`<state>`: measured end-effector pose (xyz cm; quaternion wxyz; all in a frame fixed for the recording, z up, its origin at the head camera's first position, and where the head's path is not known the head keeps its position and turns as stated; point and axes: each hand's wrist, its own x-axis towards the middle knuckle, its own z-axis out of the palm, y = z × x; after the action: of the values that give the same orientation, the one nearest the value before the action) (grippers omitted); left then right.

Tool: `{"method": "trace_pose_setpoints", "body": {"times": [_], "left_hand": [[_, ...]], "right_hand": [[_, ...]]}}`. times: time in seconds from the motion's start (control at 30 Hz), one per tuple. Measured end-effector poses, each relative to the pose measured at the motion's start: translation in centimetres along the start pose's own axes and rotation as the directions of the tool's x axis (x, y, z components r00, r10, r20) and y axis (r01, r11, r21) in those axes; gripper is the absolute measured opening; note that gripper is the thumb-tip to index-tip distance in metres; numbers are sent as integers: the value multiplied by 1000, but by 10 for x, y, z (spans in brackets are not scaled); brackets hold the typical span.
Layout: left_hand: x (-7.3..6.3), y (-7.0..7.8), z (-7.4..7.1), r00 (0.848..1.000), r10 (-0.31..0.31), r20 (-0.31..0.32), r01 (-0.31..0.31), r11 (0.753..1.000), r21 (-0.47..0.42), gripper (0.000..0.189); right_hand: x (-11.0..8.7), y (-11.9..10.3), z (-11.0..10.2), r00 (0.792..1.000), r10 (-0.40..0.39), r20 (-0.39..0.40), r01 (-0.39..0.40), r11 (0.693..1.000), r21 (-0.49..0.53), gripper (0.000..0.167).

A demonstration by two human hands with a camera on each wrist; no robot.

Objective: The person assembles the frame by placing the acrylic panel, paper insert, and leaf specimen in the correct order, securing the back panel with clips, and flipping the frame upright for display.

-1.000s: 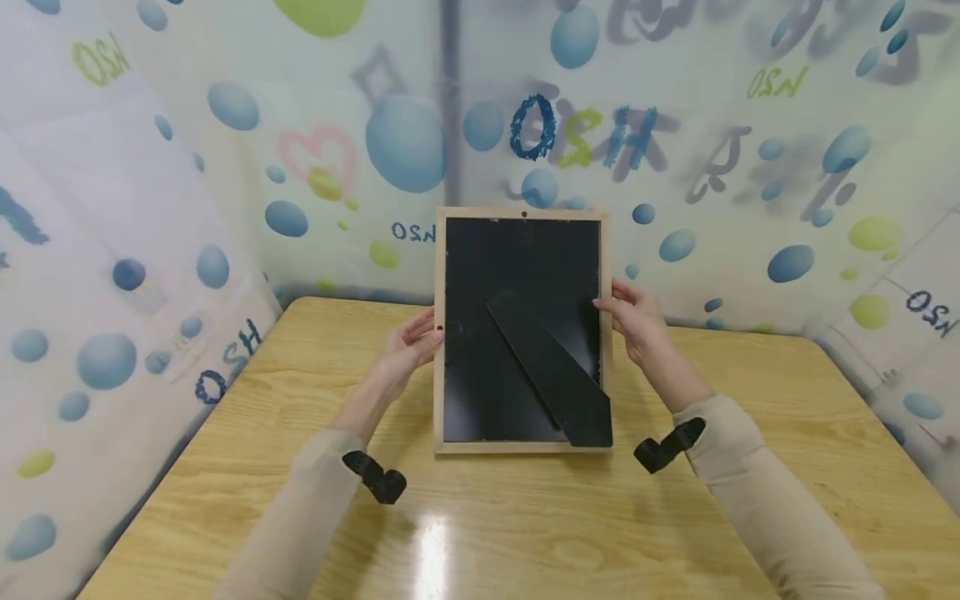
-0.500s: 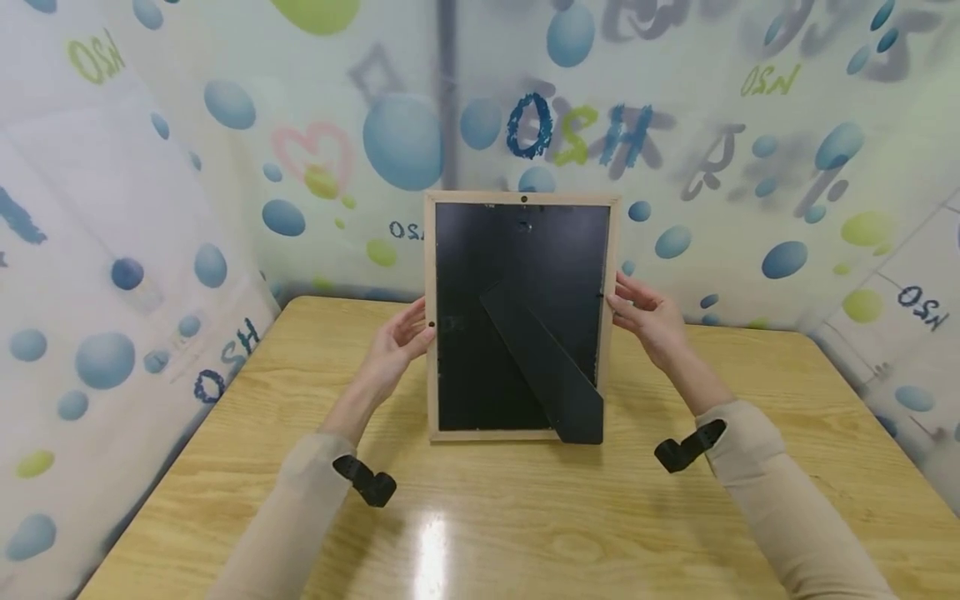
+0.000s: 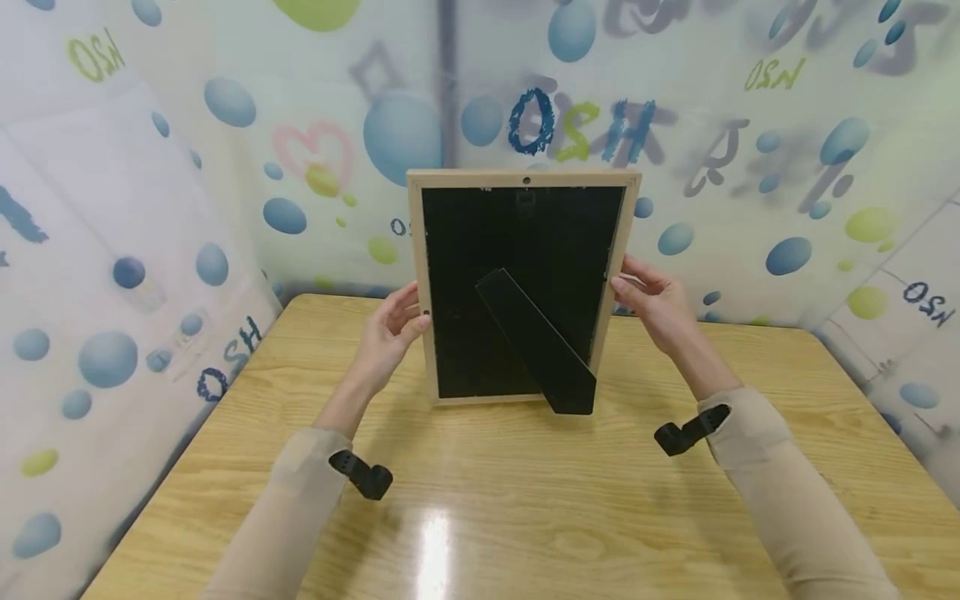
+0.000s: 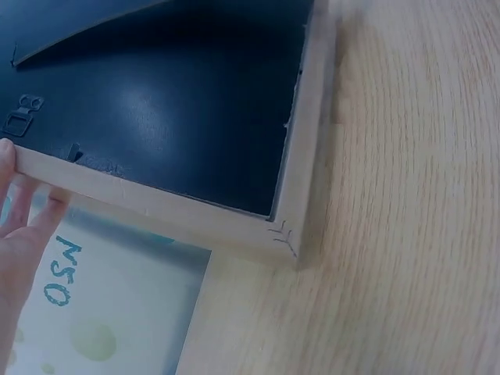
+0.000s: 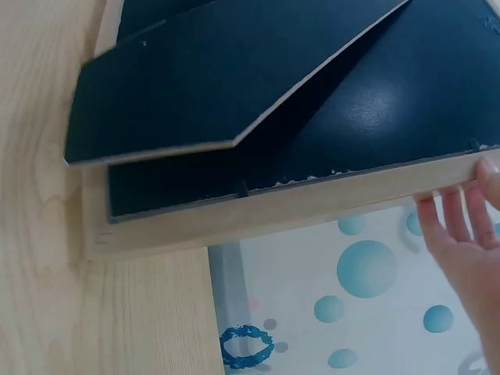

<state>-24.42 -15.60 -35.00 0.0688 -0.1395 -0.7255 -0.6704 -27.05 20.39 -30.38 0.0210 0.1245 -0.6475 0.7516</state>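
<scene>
A wooden picture frame [image 3: 523, 178] with a black backing board [image 3: 465, 350] faces me with its back, tipped toward me at the top. Slanting across the board is a black easel leg [image 3: 536, 342], its wide end sticking out past the lower right part of the frame. My left hand [image 3: 386, 337] grips the left side, thumb on the near face and fingers behind. On the opposite side my right hand [image 3: 660, 308] pinches the edge in the same manner. Both wrist views show the lower corners close to the tabletop; whether they touch it I cannot tell.
The wooden table [image 3: 480, 500] spreads below and to both sides of the frame. Behind it hangs a patterned curtain [image 3: 322, 233] with blue and green dots, close to the table's far edge. Another printed sheet [image 3: 112, 250] hangs along the left.
The frame has tipped from leaning away to leaning toward me, its top rising in view and its bottom moving farther off. Both hands have spread apart and moved up slightly with it.
</scene>
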Motion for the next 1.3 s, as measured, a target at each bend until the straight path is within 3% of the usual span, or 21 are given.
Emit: {"method": "trace_pose_setpoints", "body": {"times": [0.27, 0.4, 0.67, 1.0, 1.17, 1.23, 1.3], "left_hand": [[0, 1, 1, 993, 107, -39, -108, 994, -15, 51], [-2, 2, 1, 991, 119, -53, -118, 993, 18, 50], [-9, 4, 2, 991, 125, -42, -121, 989, 87, 51], [-12, 1, -2, 991, 129, -15, -127, 985, 115, 51], [-13, 0, -2, 991, 134, 3, -133, 984, 117, 52], [-13, -1, -2, 992, 125, 7, -125, 984, 124, 52], [-14, -1, -2, 992, 124, 15, -125, 984, 130, 51]], "right_hand": [[16, 8, 3, 990, -116, 75, 105, 985, 140, 36], [25, 14, 3, 982, -153, 111, 127, 968, 217, 39], [36, 25, 2, 973, -163, 162, 111, 950, 293, 42], [46, 30, 4, 970, -125, 208, 61, 955, 289, 43], [39, 27, 9, 993, -48, 107, 32, 988, 154, 29], [34, 27, 13, 999, -48, -5, 48, 996, 79, 22], [28, 28, 16, 986, -89, -138, 94, 995, 32, 17]]}}
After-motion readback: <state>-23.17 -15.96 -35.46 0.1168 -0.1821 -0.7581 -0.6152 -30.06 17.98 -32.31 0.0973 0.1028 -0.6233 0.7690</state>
